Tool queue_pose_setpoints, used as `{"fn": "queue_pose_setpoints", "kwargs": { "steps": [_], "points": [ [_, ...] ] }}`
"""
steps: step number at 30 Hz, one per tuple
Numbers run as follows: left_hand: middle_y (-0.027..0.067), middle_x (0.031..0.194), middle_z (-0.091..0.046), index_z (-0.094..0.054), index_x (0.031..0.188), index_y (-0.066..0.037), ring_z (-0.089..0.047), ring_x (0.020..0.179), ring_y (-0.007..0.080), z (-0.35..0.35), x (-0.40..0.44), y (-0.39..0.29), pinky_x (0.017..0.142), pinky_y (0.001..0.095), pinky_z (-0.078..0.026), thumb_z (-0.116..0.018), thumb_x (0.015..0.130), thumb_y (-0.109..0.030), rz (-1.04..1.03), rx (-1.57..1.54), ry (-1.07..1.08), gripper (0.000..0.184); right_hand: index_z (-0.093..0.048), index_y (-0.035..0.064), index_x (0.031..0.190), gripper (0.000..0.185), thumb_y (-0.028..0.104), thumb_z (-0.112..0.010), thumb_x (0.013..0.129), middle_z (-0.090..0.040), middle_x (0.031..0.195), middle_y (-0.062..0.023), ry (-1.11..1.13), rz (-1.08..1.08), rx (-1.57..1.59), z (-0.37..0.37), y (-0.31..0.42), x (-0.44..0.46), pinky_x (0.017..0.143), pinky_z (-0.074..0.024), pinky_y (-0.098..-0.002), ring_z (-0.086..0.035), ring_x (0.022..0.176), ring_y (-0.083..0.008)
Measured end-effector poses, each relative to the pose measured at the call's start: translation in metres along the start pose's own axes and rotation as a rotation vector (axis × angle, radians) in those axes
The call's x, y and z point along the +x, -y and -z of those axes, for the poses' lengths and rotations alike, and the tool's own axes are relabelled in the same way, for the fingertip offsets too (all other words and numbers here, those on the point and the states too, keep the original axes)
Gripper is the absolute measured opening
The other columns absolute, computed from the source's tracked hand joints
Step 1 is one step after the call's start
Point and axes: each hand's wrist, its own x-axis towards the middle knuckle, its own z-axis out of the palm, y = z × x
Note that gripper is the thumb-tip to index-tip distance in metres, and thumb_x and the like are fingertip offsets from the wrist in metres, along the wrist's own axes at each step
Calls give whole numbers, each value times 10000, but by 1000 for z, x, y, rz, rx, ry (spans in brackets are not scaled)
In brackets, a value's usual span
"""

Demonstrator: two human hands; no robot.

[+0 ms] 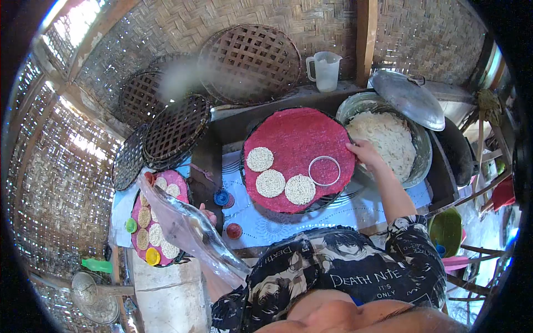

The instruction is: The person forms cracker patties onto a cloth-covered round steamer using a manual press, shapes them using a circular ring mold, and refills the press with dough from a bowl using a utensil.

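Dark and printed, a shirt (338, 266) fills the foreground at a workplace walled with woven matting. At far left, a pink tray (176, 176) carries pale and tan discs (157, 235), with a green ring (131, 225) and a yellow ring (152, 256) at its edge. Clear plastic (189, 227) crosses beside it, probably limp and slippery, best pinched at a corner. Under and beside that film is the left hand (207, 214), its fingertips showing past the edge; whether they grip the plastic cannot be told. Just to the right lie a blue lid (221, 197) and a red lid (234, 231). At center, a larger red tray (305, 133) bears three discs (270, 183) along its near left side — grainy, likely soft and quick to crumble, so better slid up from beneath than plucked by the rim. A thin white ring (323, 185) rests toward the right, surely light and stiff, easy to take by its edge. Fingers bent close together, the right hand (363, 154) holds the red tray's right rim; so broad a tray would call for support at opposite sides. Beyond it sits a basin (423, 150) of pale mix (383, 141) — sticky by its look, heavy in bulk — with a metal cover (408, 100) leaning over its far edge.
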Motion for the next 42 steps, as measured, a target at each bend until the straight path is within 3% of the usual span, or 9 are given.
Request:
{"fn": "queue_pose_setpoints", "kwargs": {
  "steps": [12, 14, 17, 20, 24, 27, 30, 35, 42],
  "points": [
    [112, 751, -595, -539, 925, 30, -584, 676, 251, -15, -2, 14, 601, 397, -498, -639, 780, -379, 37, 0, -18, 446, -474, 81, 942, 117, 179, -503, 885, -589, 777, -49, 201, -452, 691, -36, 8, -93, 384, -427, -257, -544, 509, -138],
    [111, 747, -595, -541, 918, 31, -583, 673, 252, -22, -3, 17, 597, 398, -497, -639, 780, -386, 46, 4, -37, 450, -455, 37, 1117, 274, 156, -504, 876, -591, 937, -148, 442, -522, 743, -43, -5, -113, 642, -562, -375, -615, 672, -258],
    [109, 740, -596, -544, 908, 33, -583, 669, 252, -42, 0, 21, 591, 400, -496, -639, 781, -397, 93, 53, -108, 458, -500, 3, 1073, 337, 284, -512, 888, -594, 993, -147, 687, -646, 649, -41, -1, -136, 658, -545, -326, -632, 737, -226],
    [110, 773, -608, -566, 921, 11, -595, 698, 247, -71, 2, 28, 656, 397, -492, -632, 773, -351, -28, 483, -3, 397, -504, 3, 1106, 475, 418, -502, 875, -606, 996, -129, 1007, -258, -218, -4, 23, -135, 745, -503, -307, -623, 806, -194],
    [129, 855, -638, -623, 926, -42, -619, 813, 267, -130, 6, 54, 871, 422, -433, -674, 667, -248, -566, 1275, 95, 335, -355, 47, 1316, 751, 630, -336, 844, -575, 1032, -100, 911, 400, -14, -21, 86, -149, 837, -432, -347, -549, 960, -194],
    [176, 942, -618, -600, 1013, -44, -565, 981, 310, -166, 21, 84, 1004, 456, -299, -683, 612, -222, -931, 1372, 247, 447, -492, 11, 1143, 750, 663, -295, 830, -601, 986, -120, 949, -68, 438, -57, 94, -147, 728, -452, -302, -587, 823, -178],
    [207, 1131, -540, -511, 1134, -7, -463, 1126, 365, -178, 27, 59, 984, 426, -343, -708, 642, -244, -677, 1596, 709, 580, -437, 21, 1189, 816, 716, -292, 788, -599, 934, -98, 951, -40, 408, -41, 108, -150, 709, -458, -320, -580, 763, -202],
    [176, 1343, -370, -310, 1339, -30, -352, 1238, 356, -205, 56, 14, 1036, 542, -220, -397, 855, -536, 238, -389, 745, 706, -348, 2, 1271, 899, 741, -301, 762, -572, 1004, -146, 1160, -204, 343, -16, 98, -141, 776, -466, -359, -589, 824, -243],
    [100, 887, -564, -518, 1095, -63, -553, 881, 291, -189, 101, 78, 919, 446, -389, -363, 783, -695, 289, -611, 622, 721, -397, -53, 1209, 935, 753, -216, 770, -584, 975, -191, 1134, -443, 228, -3, 109, -104, 720, -498, -357, -611, 800, -257]
  ]
}}
